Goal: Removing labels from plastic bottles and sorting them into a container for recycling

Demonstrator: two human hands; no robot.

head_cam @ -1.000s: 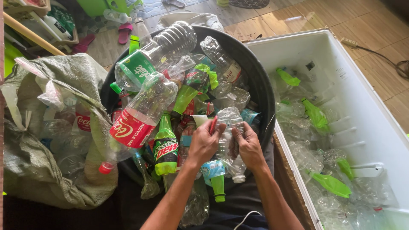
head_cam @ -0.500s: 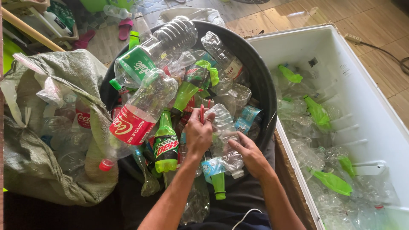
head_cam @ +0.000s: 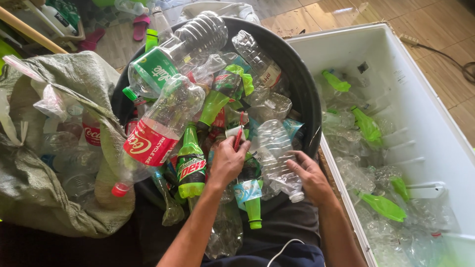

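A black round tub (head_cam: 302, 84) is heaped with empty plastic bottles. My left hand (head_cam: 226, 162) is closed around a thin red tool (head_cam: 239, 134), with a white scrap of label (head_cam: 232, 131) at my fingertips. My right hand (head_cam: 310, 179) grips a crushed clear bottle (head_cam: 274, 151) near its white-capped neck and rests it on the pile. Just left of my left hand stands a small green bottle (head_cam: 190, 163). A large clear bottle with a red label (head_cam: 158, 133) lies beyond that.
A white open box (head_cam: 425, 109) on the right holds crushed clear bottles and several green ones (head_cam: 368, 126). A grey-green sack (head_cam: 74, 99) full of bottles slumps on the left. A dark cable (head_cam: 445, 54) runs over the wooden floor (head_cam: 346, 12) at the back.
Both hands were together on the clear bottle. My left hand has since lifted away with the red tool and a label scrap, and my right hand slid right along the bottle.
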